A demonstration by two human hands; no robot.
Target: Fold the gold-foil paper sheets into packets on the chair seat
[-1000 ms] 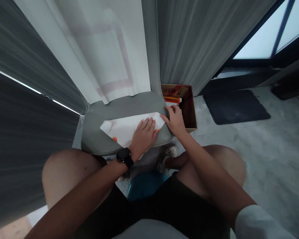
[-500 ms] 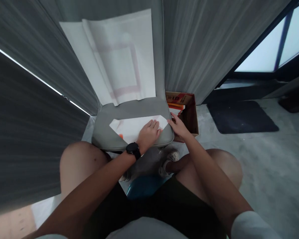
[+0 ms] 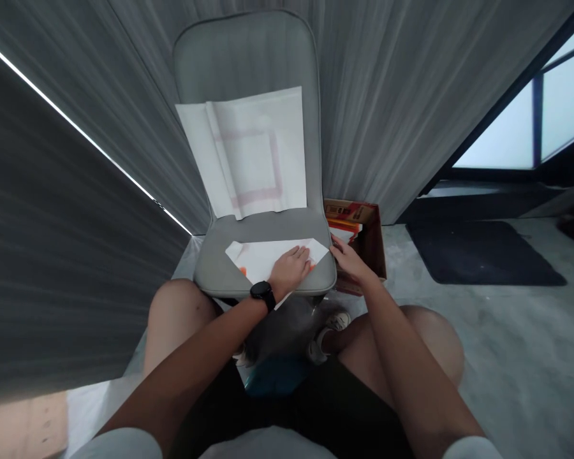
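A folded white sheet of paper [image 3: 263, 258] with small orange patches lies on the seat of a grey chair [image 3: 215, 271]. My left hand [image 3: 291, 269], with a black watch at its wrist, rests flat on the paper's right part, fingers stretched out. Beside the seat's right edge, my right hand [image 3: 348, 256] has thumb and fingers around the paper's pointed right corner; whether it pinches the corner is too small to make out. A larger white sheet [image 3: 258, 153], creased and with a faint pinkish rectangle showing, leans against the chair's backrest.
A cardboard box [image 3: 375, 248] holding orange and white papers stands on the floor right of the chair. Farther right lies a dark mat [image 3: 478, 252]. Grey curtains [image 3: 373, 95] hang behind the chair and along the left.
My view has tilted up, so the chair and papers appear lower and the top of the backrest shows. Both hands stay at about the same places on the folded paper.
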